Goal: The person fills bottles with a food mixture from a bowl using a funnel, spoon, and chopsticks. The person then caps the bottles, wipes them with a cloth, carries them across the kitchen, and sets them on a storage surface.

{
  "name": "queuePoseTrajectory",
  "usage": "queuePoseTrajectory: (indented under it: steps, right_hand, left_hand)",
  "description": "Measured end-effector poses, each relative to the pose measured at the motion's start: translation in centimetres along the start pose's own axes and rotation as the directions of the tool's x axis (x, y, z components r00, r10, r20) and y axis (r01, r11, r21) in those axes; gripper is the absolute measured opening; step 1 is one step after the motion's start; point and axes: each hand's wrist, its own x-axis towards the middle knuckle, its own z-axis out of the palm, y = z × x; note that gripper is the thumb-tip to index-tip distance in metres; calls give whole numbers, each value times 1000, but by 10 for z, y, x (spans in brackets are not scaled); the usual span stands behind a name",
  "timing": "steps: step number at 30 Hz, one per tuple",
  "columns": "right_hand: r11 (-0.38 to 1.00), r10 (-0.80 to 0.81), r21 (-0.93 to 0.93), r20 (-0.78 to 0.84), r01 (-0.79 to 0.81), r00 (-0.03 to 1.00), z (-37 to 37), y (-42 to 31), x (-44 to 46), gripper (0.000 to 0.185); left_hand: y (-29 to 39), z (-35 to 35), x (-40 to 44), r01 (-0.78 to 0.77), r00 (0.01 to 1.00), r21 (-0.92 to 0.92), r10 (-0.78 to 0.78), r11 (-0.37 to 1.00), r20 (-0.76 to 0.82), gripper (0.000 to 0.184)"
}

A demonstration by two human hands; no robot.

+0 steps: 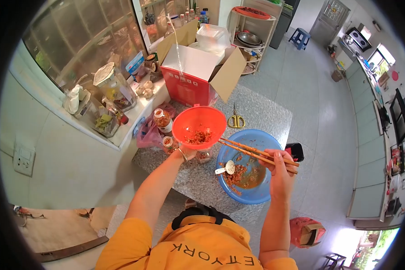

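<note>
My left hand (pixel 187 151) is closed at the underside of a red funnel (pixel 199 118), its fingers mostly hidden by the bowl. Chopped red chili mix (pixel 198 136) lies inside the funnel. Under its rim a glass jar (pixel 204 156) partly shows; whether my fingers touch it I cannot tell. Long wooden chopsticks (pixel 261 155) are gripped in my right hand (pixel 279 163), their tips at the funnel's right edge. Below them stands a blue basin (pixel 249 198) with more chili mix, some liquid and a white scoop (pixel 226 168).
Two chili-filled jars (pixel 163 120) (pixel 168 144) stand left of the funnel, beside a purple plastic bag (pixel 147 133). Gold-handled scissors (pixel 236 119) lie behind the basin. A red cardboard box (pixel 184 85) occupies the counter's back. A black container (pixel 295 151) is right of the basin.
</note>
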Motion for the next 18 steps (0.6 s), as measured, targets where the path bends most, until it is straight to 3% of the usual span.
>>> queuePoseTrajectory:
  steps: [3,5,6,8,13,15,18]
  right_hand:
    - [996,-24,-81,48,28,999,8,-5,-1,18]
    - [968,-179,-161,87,191,980,16,-17,-1,18]
    - [968,-178,-162,95,192,979,20,-23,-1,18]
    - [872,-335,-320,162,371,928,28,-31,1,15]
    - [859,-210,-355,411,368,887,71,-5,20,9]
    - [846,-155,-375,508,379,848,78,14,30,7]
    - [731,-133,-455,636,509,760,81,22,32,10]
  left_hand:
    - [-6,-2,-6,4,1000,8,-4,1000,0,31]
    - [-6,-4,-9,-1,1000,10,1,1000,-8,31]
    - [-8,-2,-6,-7,1000,11,7,1000,-13,31]
    - [-8,0,-9,-21,999,12,21,1000,-24,31]
    - [-18,-6,-26,-66,996,10,66,998,-51,31]
    - [-5,12,11,-89,994,11,89,996,-58,31]
    - [-9,17,11,-116,990,12,116,993,-78,31]
